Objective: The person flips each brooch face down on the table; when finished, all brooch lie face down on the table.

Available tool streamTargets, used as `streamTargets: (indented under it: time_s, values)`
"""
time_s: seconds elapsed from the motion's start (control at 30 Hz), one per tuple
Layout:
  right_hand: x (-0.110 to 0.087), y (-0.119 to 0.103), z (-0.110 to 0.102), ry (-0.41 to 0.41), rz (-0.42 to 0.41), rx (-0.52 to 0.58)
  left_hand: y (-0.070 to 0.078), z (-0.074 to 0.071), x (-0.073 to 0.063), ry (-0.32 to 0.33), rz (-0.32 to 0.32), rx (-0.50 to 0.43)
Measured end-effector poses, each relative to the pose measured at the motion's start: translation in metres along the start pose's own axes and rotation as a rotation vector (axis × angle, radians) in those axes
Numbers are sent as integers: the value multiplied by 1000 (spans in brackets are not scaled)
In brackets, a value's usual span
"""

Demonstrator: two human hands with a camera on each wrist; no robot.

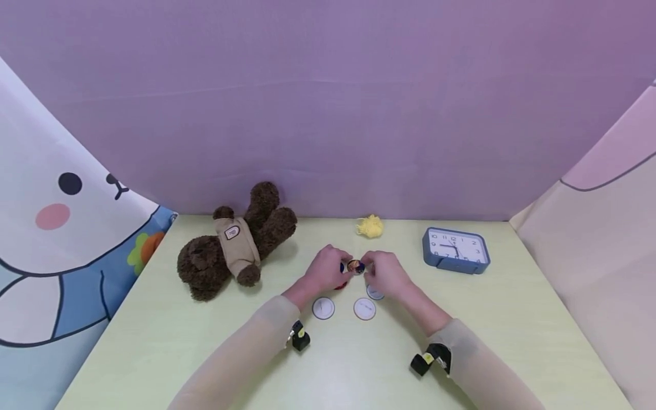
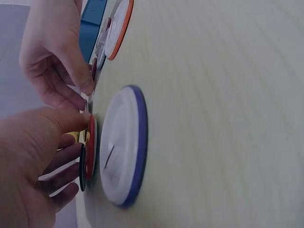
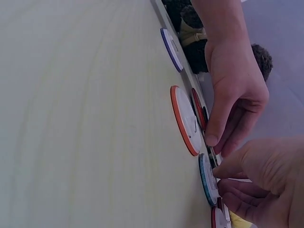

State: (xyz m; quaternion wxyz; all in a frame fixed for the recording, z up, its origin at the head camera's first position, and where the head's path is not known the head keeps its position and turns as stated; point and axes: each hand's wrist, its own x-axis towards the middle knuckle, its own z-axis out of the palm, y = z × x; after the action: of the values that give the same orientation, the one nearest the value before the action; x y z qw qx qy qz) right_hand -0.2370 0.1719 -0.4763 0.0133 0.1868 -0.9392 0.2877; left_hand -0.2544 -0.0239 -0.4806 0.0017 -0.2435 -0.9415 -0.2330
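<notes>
In the head view a small dark, colourful round badge (image 1: 356,267) lies between the fingertips of both hands. My left hand (image 1: 328,268) grips its left edge with thumb and fingers, over a red badge (image 1: 340,286) that it partly covers. From the other side my right hand (image 1: 385,274) pinches the badge's right edge. Round pin badges lie white back up near the hands: a blue-rimmed one (image 2: 121,147), an orange-rimmed one (image 3: 185,121) and a teal-rimmed one (image 3: 208,179) beside the right fingertips. In the wrist views the hands hide most of the gripped badge.
A brown teddy bear (image 1: 238,250) in a beige top lies at the back left. Behind the hands sits a yellow fluffy ball (image 1: 370,226). A blue clock (image 1: 456,250) stands at the right rear. A purple backdrop (image 1: 328,114) rises behind the pale table (image 1: 348,370).
</notes>
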Motion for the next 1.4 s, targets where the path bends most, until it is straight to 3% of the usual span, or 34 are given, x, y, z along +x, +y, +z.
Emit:
streamTargets:
  time_s: [0.3, 0.53, 0.63, 0.9, 1.1, 1.4]
  values:
    - [2, 3, -3, 71, 46, 53, 1, 4, 3, 62, 30, -16]
    - [2, 7, -12, 113, 50, 44, 10, -1, 4, 210, 94, -10]
    - [1, 7, -16, 118, 47, 60, 14, -5, 3, 241, 94, -29]
    - [-3, 7, -23, 126, 62, 119, 23, -10, -1, 173, 110, -130]
    - [-4, 7, -26, 114, 43, 131, 23, -10, -1, 153, 109, -144]
    - [-9, 9, -27, 47, -71, 68, 21, -10, -1, 106, 97, -89]
